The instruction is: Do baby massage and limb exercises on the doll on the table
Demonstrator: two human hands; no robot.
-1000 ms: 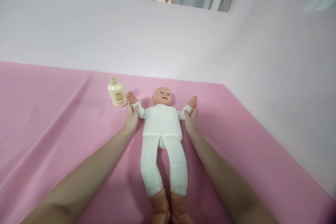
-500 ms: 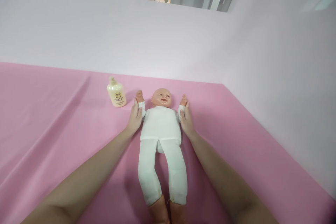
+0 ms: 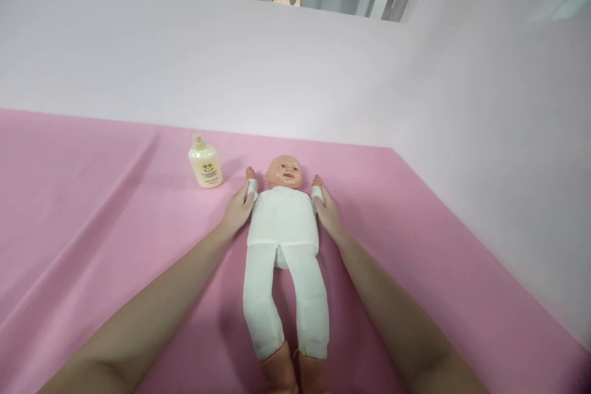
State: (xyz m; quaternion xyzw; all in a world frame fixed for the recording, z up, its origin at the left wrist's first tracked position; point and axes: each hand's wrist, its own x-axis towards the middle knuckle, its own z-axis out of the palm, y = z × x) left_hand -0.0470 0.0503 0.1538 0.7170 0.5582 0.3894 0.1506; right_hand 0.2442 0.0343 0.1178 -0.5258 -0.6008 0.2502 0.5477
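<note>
While pale, matte walls [image 3: 484, 111] close off the far side and the right, a pink cloth [image 3: 92, 209] covers the whole flat surface, smooth but for long soft creases running diagonally on the left. Lying face-up on that cloth, near the middle and with its head toward the far wall, is a baby doll [image 3: 284, 221]: a soft, stuffed body in a white knit suit, with a round, glossy plastic head and bare plastic feet at the near edge of view. Both of its arms are bent up close beside the head. The left hand [image 3: 237, 210] wraps the doll's sleeved arm on that side, fingers curled around the white cuff, the small plastic fist poking out beyond them. The right hand [image 3: 327, 212] grips the other arm the same way, pressing it in against the doll's shoulder. Standing upright just beyond the left hand, apart from it, is a squat, rounded cream bottle [image 3: 205, 163] with a narrow cap and a small printed label.
</note>
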